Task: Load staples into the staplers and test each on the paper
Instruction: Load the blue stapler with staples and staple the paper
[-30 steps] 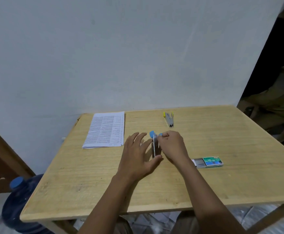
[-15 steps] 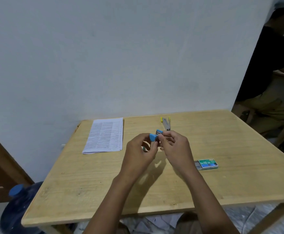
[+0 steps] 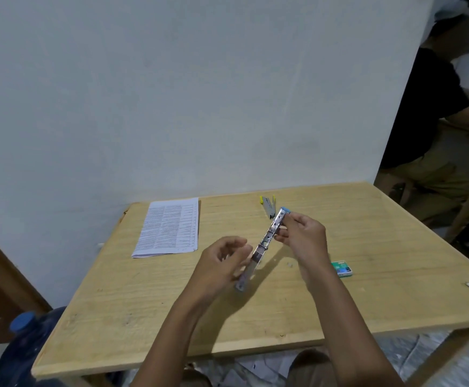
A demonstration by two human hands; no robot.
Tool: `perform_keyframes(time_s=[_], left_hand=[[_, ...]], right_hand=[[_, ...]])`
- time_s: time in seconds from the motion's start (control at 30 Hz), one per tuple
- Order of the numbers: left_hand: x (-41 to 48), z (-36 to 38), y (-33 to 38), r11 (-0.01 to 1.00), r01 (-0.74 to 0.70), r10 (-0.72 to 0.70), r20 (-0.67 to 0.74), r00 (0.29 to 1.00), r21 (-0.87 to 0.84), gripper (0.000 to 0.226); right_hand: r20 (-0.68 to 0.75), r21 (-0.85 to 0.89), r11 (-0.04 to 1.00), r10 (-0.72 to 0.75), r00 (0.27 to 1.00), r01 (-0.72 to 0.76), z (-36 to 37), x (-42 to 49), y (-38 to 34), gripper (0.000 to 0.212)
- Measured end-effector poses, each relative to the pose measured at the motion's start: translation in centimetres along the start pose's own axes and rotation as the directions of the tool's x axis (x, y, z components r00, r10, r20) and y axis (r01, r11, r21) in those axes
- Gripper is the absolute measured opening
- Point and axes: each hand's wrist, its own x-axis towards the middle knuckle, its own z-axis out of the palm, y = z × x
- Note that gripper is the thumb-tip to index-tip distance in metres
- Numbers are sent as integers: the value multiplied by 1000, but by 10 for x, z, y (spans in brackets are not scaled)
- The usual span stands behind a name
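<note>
Now right hand fingers pinch the unfolded stapler at top, left hand fingers grasp its middle

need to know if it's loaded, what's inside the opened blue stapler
The blue stapler, held open between left hand and right hand, shows a metal channel. Too blurred to tell whether it is loaded; fingers cover parts of it.

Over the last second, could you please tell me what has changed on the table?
The blue stapler was lifted off the table and unfolded into a long strip; the right hand grips its blue end, the left hand its lower half. The paper, yellow stapler and staple box stayed put.
</note>
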Motion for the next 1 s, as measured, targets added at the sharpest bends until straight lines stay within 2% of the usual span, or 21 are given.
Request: perform_keyframes(time_s=[0.07, 0.17, 0.27, 0.33, 0.4, 0.53, 0.7, 1.0], left_hand=[[-4, 2, 3, 986, 138, -124, 144, 982, -97, 30], [-8, 15, 12, 936, 245, -164, 301, 939, -253, 44], [-5, 25, 12, 846, 276, -151, 291, 945, -456, 37], [-3, 28, 8, 789, 274, -142, 270, 952, -550, 35], [-2, 28, 5, 754, 266, -126, 265, 956, -601, 35], [0, 27, 5, 751, 262, -126, 257, 958, -607, 42], [0, 24, 6, 796, 249, -139, 234, 962, -552, 50], [3, 24, 10, 778, 207, -151, 143, 978, -593, 35]], right_hand=[[141, -7, 999, 47, 989, -46, 0, -5, -4, 14], [339, -12, 996, 85, 937, -86, 8, -18, -8, 19], [304, -150, 987, -12, 953, 60, 19, -25, -8, 13], [256, -246, 947, -139, 957, 204, 22, -26, -3, 16], [256, -322, 875, -287, 923, 362, 21, -29, 6, 18], [329, -432, 706, -457, 827, 561, 18, -37, 14, 19], [374, -510, 564, -535, 757, 650, 17, -38, 11, 22], [421, -447, 491, -623, 660, 748, 20, -38, 18, 8]])
